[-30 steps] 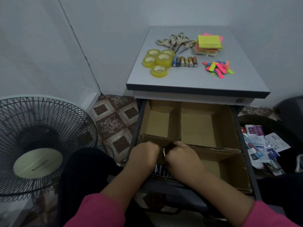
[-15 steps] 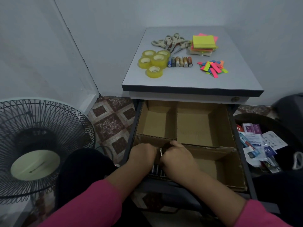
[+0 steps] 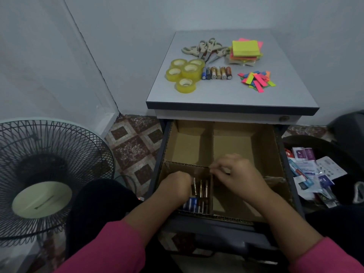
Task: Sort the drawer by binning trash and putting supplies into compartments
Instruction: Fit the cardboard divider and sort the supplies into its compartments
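Head view showed five tape rolls (image 3: 184, 72) and six batteries (image 3: 216, 73) on top — left hand (image 3: 175, 187) curled in the battery compartment, grip unclear; right hand (image 3: 237, 174) loosely curled, empty.

Black-grilled standing fan (image 3: 45, 178) at lower left, pale hub facing the camera. Patterned brown-and-cream floor tiles (image 3: 136, 146) between the fan and the cabinet. Plain grey walls (image 3: 122, 36) meeting in a corner behind. Dark cable (image 3: 128, 179) on the floor.

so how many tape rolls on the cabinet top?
5 tape rolls, all clustered at the cabinet top's left side: two at the back, two in the middle row, one nearest the front edge. None appears hidden; batteries lie just right of them.
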The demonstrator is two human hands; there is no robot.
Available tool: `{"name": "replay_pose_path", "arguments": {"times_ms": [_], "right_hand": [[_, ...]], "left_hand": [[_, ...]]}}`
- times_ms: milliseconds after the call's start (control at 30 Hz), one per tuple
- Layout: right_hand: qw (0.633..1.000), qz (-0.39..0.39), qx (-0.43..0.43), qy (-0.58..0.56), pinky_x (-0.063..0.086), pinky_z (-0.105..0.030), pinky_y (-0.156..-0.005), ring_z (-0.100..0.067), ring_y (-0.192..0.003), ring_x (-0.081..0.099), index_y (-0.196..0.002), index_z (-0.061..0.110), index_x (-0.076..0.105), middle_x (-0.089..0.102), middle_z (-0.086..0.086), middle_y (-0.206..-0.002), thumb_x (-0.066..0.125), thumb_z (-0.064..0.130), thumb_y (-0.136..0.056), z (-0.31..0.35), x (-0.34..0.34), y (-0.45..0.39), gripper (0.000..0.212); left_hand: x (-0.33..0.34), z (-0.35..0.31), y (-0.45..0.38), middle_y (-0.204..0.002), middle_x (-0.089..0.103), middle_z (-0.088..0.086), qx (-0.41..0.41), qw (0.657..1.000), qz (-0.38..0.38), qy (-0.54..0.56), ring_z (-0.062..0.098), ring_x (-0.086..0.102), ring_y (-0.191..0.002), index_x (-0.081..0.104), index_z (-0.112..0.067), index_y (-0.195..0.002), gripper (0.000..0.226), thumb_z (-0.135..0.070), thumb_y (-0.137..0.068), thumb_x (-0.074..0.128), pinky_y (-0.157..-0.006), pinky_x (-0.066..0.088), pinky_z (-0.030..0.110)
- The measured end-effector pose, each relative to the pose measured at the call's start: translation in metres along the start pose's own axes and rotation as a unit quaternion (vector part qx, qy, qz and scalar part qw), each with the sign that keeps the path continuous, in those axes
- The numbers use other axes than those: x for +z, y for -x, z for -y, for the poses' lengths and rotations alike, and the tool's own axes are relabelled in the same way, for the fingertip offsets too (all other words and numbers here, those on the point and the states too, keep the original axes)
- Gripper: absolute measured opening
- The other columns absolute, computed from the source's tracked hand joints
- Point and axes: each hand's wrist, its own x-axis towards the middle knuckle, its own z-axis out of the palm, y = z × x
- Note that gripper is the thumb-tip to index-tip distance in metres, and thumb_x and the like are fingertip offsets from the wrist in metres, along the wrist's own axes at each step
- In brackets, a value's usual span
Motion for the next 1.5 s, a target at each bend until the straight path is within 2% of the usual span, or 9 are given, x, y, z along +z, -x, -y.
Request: {"name": "replay_pose_path", "arguments": {"times_ms": [100,267,600,767,900,1100,1300,1433,1500], "right_hand": [[0.990,-0.003,0.099,-0.105,0.040,-0.013,-0.077,0.006,-0.095,0.053,-0.089,0.037,0.066,0.062,0.020,-0.097,0.064,0.026,-0.088,-0.007,-0.002,0.000,0.011],[0.986,0.009,0.117,-0.116,0.039,-0.012,-0.071,0.007,-0.091,0.052,-0.089,0.040,0.063,0.061,0.022,-0.096,0.062,0.028,-0.089,-0.007,0.004,-0.002,0.012],[0.985,-0.003,0.117,-0.128,0.042,-0.015,-0.074,0.006,-0.092,0.054,-0.086,0.041,0.062,0.062,0.022,-0.094,0.063,0.029,-0.089,-0.009,0.007,0.000,0.013],[0.986,-0.011,0.108,-0.127,0.045,-0.019,-0.076,0.004,-0.090,0.055,-0.083,0.043,0.061,0.063,0.020,-0.092,0.064,0.027,-0.089,-0.010,0.008,0.000,0.017],[0.986,-0.015,0.109,-0.126,0.046,-0.021,-0.077,0.003,-0.089,0.056,-0.083,0.042,0.062,0.063,0.020,-0.089,0.064,0.027,-0.088,-0.011,0.009,-0.001,0.016],[0.985,-0.011,0.114,-0.130,0.049,-0.026,-0.080,0.001,-0.090,0.057,-0.084,0.041,0.063,0.065,0.018,-0.089,0.064,0.027,-0.088,-0.011,0.009,-0.001,0.014],[0.984,-0.010,0.116,-0.132,0.046,-0.023,-0.077,0.002,-0.089,0.056,-0.084,0.042,0.062,0.063,0.018,-0.088,0.064,0.026,-0.089,-0.009,0.009,-0.001,0.016],[0.984,-0.006,0.122,-0.131,0.047,-0.023,-0.078,0.002,-0.089,0.056,-0.085,0.040,0.062,0.063,0.019,-0.089,0.063,0.027,-0.089,-0.007,0.007,-0.001,0.014],[0.983,-0.005,0.124,-0.135,0.047,-0.023,-0.077,0.002,-0.089,0.056,-0.086,0.040,0.062,0.063,0.019,-0.089,0.063,0.027,-0.089,-0.006,0.007,-0.001,0.013]], "left_hand": [[0.005,0.000,-0.005,-0.114,0.064,0.010,-0.002,0.999,0.032,0.003,0.022,0.061,-0.101,0.065,-0.009,-0.117,0.029,-0.005,-0.095,0.047,-0.084,0.050,0.029],[0.005,0.000,-0.006,-0.112,0.065,0.008,-0.001,0.999,0.034,0.003,0.021,0.062,-0.100,0.066,-0.012,-0.117,0.029,-0.006,-0.093,0.050,-0.087,0.052,0.032],[0.003,-0.001,-0.002,-0.092,0.064,0.006,0.006,1.000,0.006,0.000,0.019,0.060,-0.083,0.067,-0.008,-0.094,0.017,-0.010,-0.093,0.051,-0.067,0.044,0.027],[-0.004,-0.008,0.002,-0.084,0.059,0.003,0.029,0.999,0.022,0.008,0.016,0.055,-0.080,0.064,-0.011,-0.089,0.018,-0.028,-0.093,0.057,-0.067,0.042,0.028],[-0.009,-0.015,0.002,-0.084,0.061,0.005,0.057,0.997,0.022,-0.043,0.018,0.055,-0.074,0.059,-0.013,-0.081,0.019,-0.027,-0.093,0.057,-0.063,0.042,0.030],[-0.012,-0.019,0.002,-0.094,0.066,0.011,0.061,0.996,0.023,-0.061,0.025,0.062,-0.085,0.065,-0.006,-0.092,0.024,-0.026,-0.095,0.052,-0.066,0.045,0.031],[-0.009,-0.016,0.000,-0.094,0.065,0.010,0.050,0.998,0.022,-0.036,0.018,0.056,-0.077,0.058,-0.012,-0.082,0.020,-0.027,-0.095,0.053,-0.066,0.043,0.030],[-0.009,-0.014,-0.001,-0.097,0.065,0.008,0.008,1.000,0.008,0.010,0.018,0.058,-0.083,0.064,-0.008,-0.102,0.027,-0.031,-0.098,0.049,-0.070,0.043,0.029],[-0.010,-0.012,0.000,-0.092,0.063,0.008,-0.003,1.000,0.011,-0.018,0.020,0.060,-0.088,0.065,-0.005,-0.105,0.024,-0.018,-0.100,0.046,-0.073,0.044,0.028]]}}
